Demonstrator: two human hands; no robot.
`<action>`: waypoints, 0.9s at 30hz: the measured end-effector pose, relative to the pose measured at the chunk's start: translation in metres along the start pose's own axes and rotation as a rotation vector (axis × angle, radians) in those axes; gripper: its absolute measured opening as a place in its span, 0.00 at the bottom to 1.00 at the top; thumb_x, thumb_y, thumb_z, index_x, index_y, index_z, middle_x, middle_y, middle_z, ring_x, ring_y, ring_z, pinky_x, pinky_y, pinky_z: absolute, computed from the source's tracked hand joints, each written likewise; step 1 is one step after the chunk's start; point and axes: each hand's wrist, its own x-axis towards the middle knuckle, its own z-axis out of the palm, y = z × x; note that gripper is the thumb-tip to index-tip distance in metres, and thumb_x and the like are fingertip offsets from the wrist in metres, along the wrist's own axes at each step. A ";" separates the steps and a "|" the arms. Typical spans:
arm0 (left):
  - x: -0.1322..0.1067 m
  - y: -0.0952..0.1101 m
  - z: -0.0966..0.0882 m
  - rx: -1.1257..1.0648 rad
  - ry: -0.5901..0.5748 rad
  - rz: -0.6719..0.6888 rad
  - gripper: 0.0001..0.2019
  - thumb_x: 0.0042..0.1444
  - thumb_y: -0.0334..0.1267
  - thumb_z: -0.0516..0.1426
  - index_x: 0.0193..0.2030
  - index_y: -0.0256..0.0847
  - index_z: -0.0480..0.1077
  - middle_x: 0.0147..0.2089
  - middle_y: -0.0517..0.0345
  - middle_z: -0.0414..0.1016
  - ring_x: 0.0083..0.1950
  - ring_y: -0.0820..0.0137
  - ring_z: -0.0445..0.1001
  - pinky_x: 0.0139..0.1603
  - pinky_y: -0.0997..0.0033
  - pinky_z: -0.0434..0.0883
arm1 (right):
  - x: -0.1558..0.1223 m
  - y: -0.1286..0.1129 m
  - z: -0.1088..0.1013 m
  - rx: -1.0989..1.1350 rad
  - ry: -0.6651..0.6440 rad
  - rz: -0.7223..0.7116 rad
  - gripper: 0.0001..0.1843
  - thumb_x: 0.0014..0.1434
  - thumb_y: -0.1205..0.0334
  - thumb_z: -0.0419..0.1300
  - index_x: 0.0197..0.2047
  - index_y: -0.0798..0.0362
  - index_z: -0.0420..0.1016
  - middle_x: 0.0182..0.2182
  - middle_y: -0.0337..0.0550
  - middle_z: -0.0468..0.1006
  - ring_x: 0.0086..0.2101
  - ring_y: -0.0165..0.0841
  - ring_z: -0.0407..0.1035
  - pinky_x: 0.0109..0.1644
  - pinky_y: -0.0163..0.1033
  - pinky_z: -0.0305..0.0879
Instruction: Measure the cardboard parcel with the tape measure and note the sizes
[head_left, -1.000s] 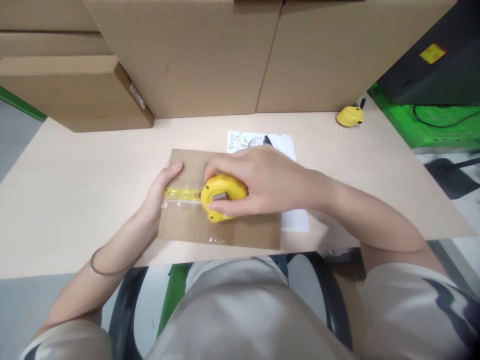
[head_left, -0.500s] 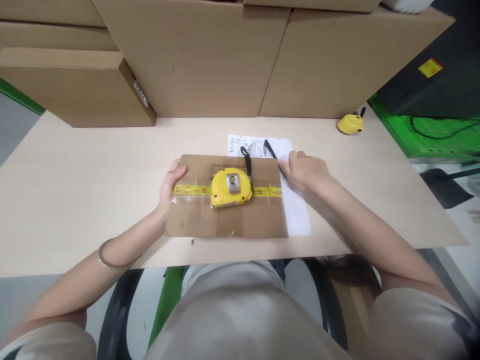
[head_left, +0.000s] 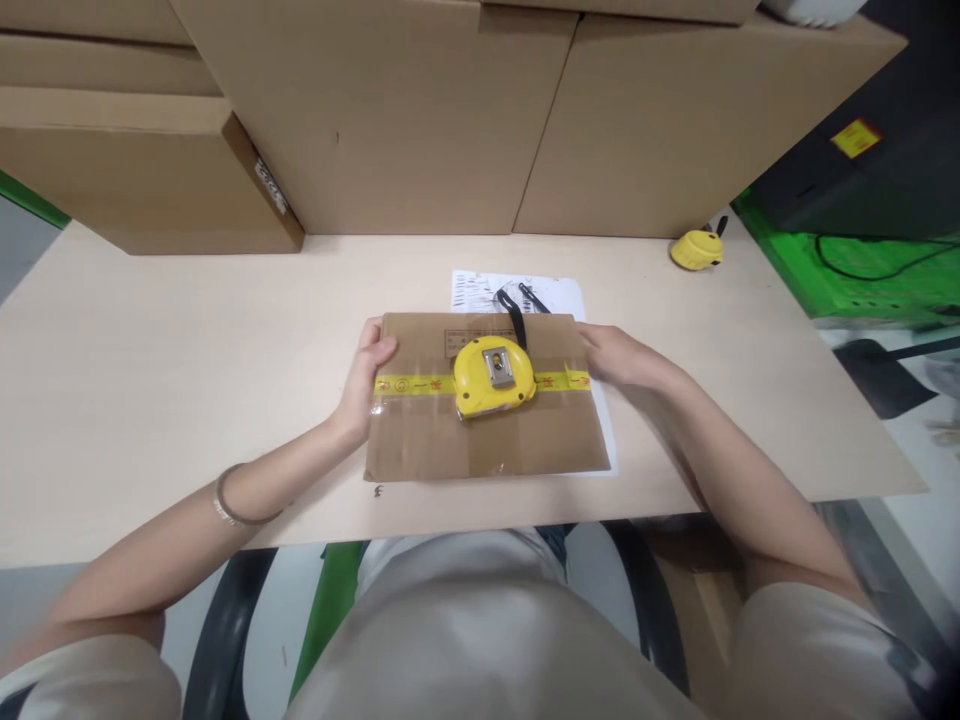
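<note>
A flat cardboard box (head_left: 431, 440), crossed by a strip of yellow printed tape, is in front of me over a sheet of paper. On it lies a yellow tape measure (head_left: 480, 385) with a metal clip and a black wrist strap. My left hand (head_left: 367, 375) is closed on the box's left edge, thumb on top. My right hand (head_left: 619, 355) is at the upper right edge of the box, its fingers hidden behind it. A thin black item (head_left: 534, 298), perhaps a pen, shows over the marked paper (head_left: 469, 290) beyond the box; its lower end is hidden.
Large cardboard boxes (head_left: 412, 130) stand along the back of the pale table (head_left: 150, 400), with a smaller box (head_left: 187, 190) at the left. A second yellow tape measure (head_left: 696, 250) is at the back right. A black dustpan-like item (head_left: 885, 380) is beyond the right edge.
The box, with the tape measure on it, has shifted right, and my left hand moved with it. The box now covers my right fingers. The black item's visible part has tilted flatter.
</note>
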 end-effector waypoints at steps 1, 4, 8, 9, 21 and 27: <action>0.002 -0.001 -0.003 0.007 -0.029 0.011 0.18 0.48 0.51 0.64 0.39 0.43 0.66 0.41 0.56 0.76 0.48 0.58 0.78 0.45 0.62 0.76 | 0.001 0.004 -0.002 0.107 0.001 0.005 0.18 0.73 0.50 0.56 0.54 0.54 0.76 0.48 0.48 0.79 0.44 0.35 0.76 0.49 0.44 0.77; 0.005 -0.003 -0.011 0.020 -0.106 0.021 0.19 0.51 0.53 0.64 0.39 0.44 0.65 0.42 0.55 0.76 0.50 0.55 0.79 0.48 0.58 0.77 | 0.003 0.012 -0.004 0.406 0.055 -0.013 0.22 0.76 0.47 0.45 0.45 0.53 0.73 0.30 0.40 0.72 0.28 0.28 0.68 0.32 0.36 0.70; 0.004 0.001 -0.012 0.043 -0.152 -0.019 0.19 0.51 0.53 0.64 0.43 0.44 0.68 0.43 0.52 0.78 0.50 0.51 0.79 0.47 0.52 0.78 | 0.011 0.014 0.003 0.648 0.134 -0.060 0.23 0.63 0.38 0.62 0.37 0.50 0.68 0.22 0.35 0.67 0.22 0.25 0.62 0.26 0.34 0.62; 0.003 0.003 -0.011 0.049 -0.161 -0.035 0.19 0.51 0.53 0.64 0.43 0.45 0.69 0.42 0.51 0.78 0.50 0.49 0.79 0.47 0.50 0.79 | 0.014 0.014 0.005 0.678 0.134 -0.066 0.25 0.56 0.37 0.68 0.35 0.50 0.67 0.21 0.34 0.67 0.21 0.25 0.62 0.25 0.34 0.61; 0.002 0.015 -0.007 -0.073 -0.094 -0.112 0.23 0.42 0.45 0.62 0.47 0.42 0.68 0.42 0.50 0.81 0.51 0.46 0.81 0.50 0.48 0.79 | 0.018 0.013 0.008 0.745 0.105 -0.080 0.23 0.41 0.53 0.79 0.25 0.51 0.68 0.19 0.39 0.76 0.21 0.28 0.71 0.26 0.34 0.69; 0.010 0.016 -0.014 -0.094 -0.143 -0.080 0.24 0.41 0.45 0.63 0.46 0.42 0.69 0.40 0.51 0.80 0.50 0.45 0.81 0.46 0.49 0.79 | 0.012 0.006 0.008 0.714 0.129 -0.094 0.22 0.48 0.53 0.76 0.22 0.52 0.67 0.16 0.37 0.73 0.18 0.25 0.65 0.23 0.33 0.60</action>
